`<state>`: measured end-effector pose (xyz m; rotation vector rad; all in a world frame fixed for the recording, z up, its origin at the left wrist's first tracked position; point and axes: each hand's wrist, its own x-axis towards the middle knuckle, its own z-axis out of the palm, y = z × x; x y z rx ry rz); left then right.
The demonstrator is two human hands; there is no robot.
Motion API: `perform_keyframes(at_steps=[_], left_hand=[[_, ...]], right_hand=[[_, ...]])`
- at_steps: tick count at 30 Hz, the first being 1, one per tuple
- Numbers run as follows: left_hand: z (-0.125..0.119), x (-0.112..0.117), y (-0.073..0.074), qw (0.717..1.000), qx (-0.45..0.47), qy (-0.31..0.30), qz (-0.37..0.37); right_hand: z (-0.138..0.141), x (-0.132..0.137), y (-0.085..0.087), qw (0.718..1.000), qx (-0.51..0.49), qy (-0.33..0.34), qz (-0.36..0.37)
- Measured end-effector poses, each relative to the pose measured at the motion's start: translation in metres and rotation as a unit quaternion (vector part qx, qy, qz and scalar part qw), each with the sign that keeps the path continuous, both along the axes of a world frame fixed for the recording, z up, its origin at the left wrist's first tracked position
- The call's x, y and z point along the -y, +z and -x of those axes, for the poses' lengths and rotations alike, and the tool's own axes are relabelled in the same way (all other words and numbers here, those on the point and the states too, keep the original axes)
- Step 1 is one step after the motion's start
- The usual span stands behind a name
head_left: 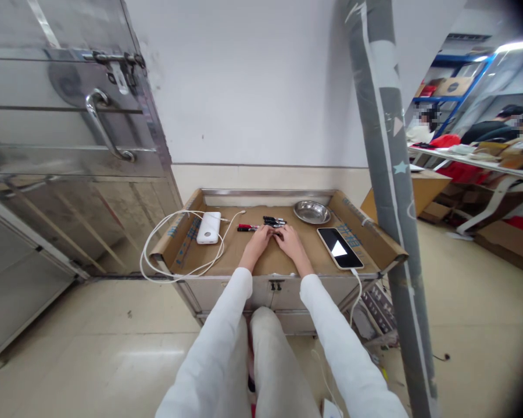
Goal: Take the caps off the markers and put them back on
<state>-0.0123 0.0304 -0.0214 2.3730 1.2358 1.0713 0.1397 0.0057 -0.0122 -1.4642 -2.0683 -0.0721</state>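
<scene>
My left hand (pixel 258 239) and my right hand (pixel 289 238) meet at the fingertips over the cardboard-covered tabletop (pixel 226 258). Their fingers are curled and closed around a small dark thing, mostly hidden, perhaps a pen. Just beyond the fingers, several black markers (pixel 274 220) lie side by side. A red marker (pixel 246 226) rests left of them, with a black-ended pen (pixel 244 230) against it; the left hand is close to both.
A white power bank (pixel 208 227) with a looping white cable (pixel 147 255) is at the left. A steel bowl (pixel 312 212) stands back right, near a phone (pixel 340 248) on a cable. A grey wrapped roll (pixel 381 145) leans at the right. Farther off, people sit by a table (pixel 483 159).
</scene>
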Motion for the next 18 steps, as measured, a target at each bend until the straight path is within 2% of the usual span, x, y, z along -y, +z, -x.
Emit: perform_keyframes(at_steps=[6,11,18], left_hand=[[0.0,0.009,0.008,0.997,-0.057,0.024,-0.047],[-0.001,0.014,0.012,0.992,-0.113,0.04,-0.026],[-0.002,0.021,0.019,0.987,-0.145,0.051,-0.045]], right_hand=[[0.0,0.005,0.004,1.0,-0.008,-0.013,-0.021],[0.001,0.009,0.008,0.998,-0.03,-0.044,-0.044],[0.0,0.009,0.007,0.994,-0.035,-0.09,-0.056]])
